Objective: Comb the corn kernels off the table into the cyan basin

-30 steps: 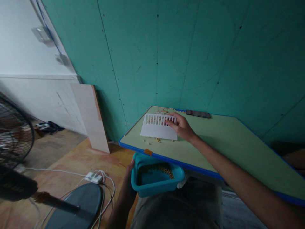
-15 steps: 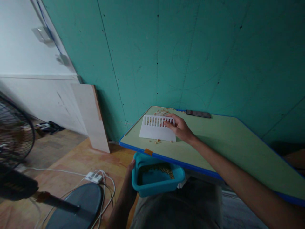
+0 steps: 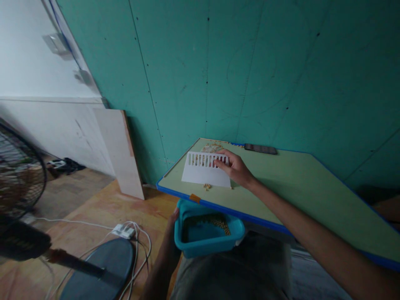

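Note:
My right hand (image 3: pixel 233 166) grips the right end of a flat white plastic sheet (image 3: pixel 206 176) with a row of slots along its upper edge. The sheet stands tilted on the table, its lower edge on the top. In front of that edge lies a small cluster of tan beans (image 3: pixel 207 187); more beans (image 3: pixel 212 147) are spread behind it. Below the table's front edge, my left hand (image 3: pixel 173 233) is closed on the left side of a turquoise plastic tub (image 3: pixel 208 250). Tan beans are gathered at the right inside the tub. Most of the left fingers are hidden.
The pale green table (image 3: pixel 300 179) has a blue edge and stands against a green wall (image 3: pixel 187 83). A phone (image 3: pixel 261 148) lies at its back. To the left are a standing fan (image 3: pixel 18 183), a power strip (image 3: pixel 123 231) with cords, and a leaning board (image 3: pixel 120 154).
The white sheet has shifted slightly toward the table's front edge. Loose beans before it now sit in a tighter cluster. The tub appears slightly farther right in view.

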The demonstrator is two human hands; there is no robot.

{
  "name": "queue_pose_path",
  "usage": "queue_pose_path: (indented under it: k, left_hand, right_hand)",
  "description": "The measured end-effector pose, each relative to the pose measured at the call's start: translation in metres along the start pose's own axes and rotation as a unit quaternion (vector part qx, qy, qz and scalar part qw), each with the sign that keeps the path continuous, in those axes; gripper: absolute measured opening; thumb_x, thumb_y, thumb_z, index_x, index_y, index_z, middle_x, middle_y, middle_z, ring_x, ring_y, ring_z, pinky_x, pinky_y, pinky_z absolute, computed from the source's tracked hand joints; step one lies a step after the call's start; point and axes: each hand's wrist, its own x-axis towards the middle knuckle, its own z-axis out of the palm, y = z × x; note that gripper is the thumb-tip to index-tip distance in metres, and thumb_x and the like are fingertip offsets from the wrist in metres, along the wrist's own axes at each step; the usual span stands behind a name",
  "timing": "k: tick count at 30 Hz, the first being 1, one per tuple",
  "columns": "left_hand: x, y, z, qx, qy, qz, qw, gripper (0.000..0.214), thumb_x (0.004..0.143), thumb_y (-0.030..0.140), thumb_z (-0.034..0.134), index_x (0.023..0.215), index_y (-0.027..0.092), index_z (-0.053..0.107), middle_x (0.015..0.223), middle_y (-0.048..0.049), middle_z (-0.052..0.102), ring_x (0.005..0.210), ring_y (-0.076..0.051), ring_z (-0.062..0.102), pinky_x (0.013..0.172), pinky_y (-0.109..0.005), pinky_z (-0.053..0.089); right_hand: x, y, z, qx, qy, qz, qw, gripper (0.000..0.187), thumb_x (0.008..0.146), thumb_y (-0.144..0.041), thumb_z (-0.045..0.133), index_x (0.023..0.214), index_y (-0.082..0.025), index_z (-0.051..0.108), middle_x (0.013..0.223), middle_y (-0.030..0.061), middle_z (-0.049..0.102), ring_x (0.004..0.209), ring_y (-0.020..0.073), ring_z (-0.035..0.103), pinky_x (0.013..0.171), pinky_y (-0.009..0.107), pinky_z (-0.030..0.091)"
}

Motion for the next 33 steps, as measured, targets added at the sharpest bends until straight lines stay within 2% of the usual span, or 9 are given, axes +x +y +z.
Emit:
queue_pose_path:
  k: [5,10,15,23,26,29,33]
  left_hand:
    - [0.004,-0.002,0.0,-0.026,-0.01,-0.004,1.0,0.034,0.089,0.044,0.067,0.105,0.017,0.079,0.099,-0.0048,0.084,0.115,-0.026,0.071,0.111,-0.032,0.046]
    - [0.007,-0.007,-0.006,-0.03,-0.013,-0.008,0.999,0.037,0.087,0.039,0.07,0.114,0.015,0.076,0.106,-0.0069,0.083,0.115,-0.029,0.071,0.112,-0.036,0.046]
    - [0.008,-0.009,-0.008,-0.028,-0.012,-0.009,1.0,0.044,0.086,0.043,0.072,0.122,0.019,0.074,0.107,-0.0046,0.082,0.115,-0.028,0.071,0.112,-0.037,0.045]
    - [0.003,-0.004,-0.004,-0.013,0.01,0.007,1.0,0.029,0.085,0.042,0.073,0.101,0.019,0.079,0.1,-0.0033,0.083,0.112,-0.027,0.073,0.109,-0.036,0.048]
    - [0.001,-0.004,-0.002,-0.018,0.007,0.0,1.0,0.033,0.085,0.042,0.073,0.107,0.018,0.078,0.101,-0.0046,0.083,0.113,-0.028,0.072,0.11,-0.037,0.048]
    - [0.0,-0.003,0.0,-0.028,-0.009,-0.029,0.999,0.043,0.086,0.046,0.07,0.117,0.017,0.075,0.102,-0.0069,0.083,0.113,-0.03,0.072,0.11,-0.039,0.048]
    - [-0.001,-0.003,0.003,-0.032,-0.026,-0.038,0.998,0.048,0.085,0.048,0.071,0.121,0.016,0.074,0.103,-0.0086,0.083,0.114,-0.031,0.071,0.111,-0.04,0.047]
  right_hand:
    - [-0.001,-0.005,0.002,0.013,-0.018,0.012,1.0,0.031,0.085,-0.043,0.068,0.107,-0.02,0.064,0.087,0.0039,0.071,0.072,0.0168,0.062,0.058,0.026,0.046]
    - [-0.003,-0.009,0.005,0.019,-0.032,0.025,0.999,0.03,0.081,-0.041,0.072,0.101,-0.02,0.064,0.087,0.0042,0.072,0.072,0.0179,0.065,0.059,0.028,0.048]
    - [-0.005,-0.013,0.006,0.048,-0.067,0.049,0.995,0.03,0.077,-0.038,0.076,0.097,-0.019,0.063,0.083,0.0029,0.071,0.069,0.0164,0.064,0.06,0.028,0.048]
    - [-0.008,-0.025,0.006,0.077,-0.115,0.063,0.988,0.031,0.072,-0.034,0.079,0.089,-0.02,0.057,0.076,0.0007,0.07,0.065,0.0148,0.064,0.058,0.027,0.05]
    - [-0.008,-0.027,0.007,0.087,-0.122,0.065,0.987,0.031,0.073,-0.034,0.079,0.09,-0.02,0.057,0.076,0.0006,0.071,0.064,0.0148,0.064,0.058,0.027,0.049]
    - [-0.007,-0.028,0.006,0.091,-0.11,0.058,0.988,0.029,0.074,-0.035,0.078,0.091,-0.02,0.059,0.077,0.0004,0.071,0.066,0.0147,0.064,0.059,0.027,0.048]
    - [-0.003,-0.024,-0.001,0.083,-0.061,0.039,0.994,0.027,0.074,-0.033,0.076,0.092,-0.02,0.06,0.079,-0.0001,0.07,0.067,0.0146,0.063,0.059,0.026,0.045]
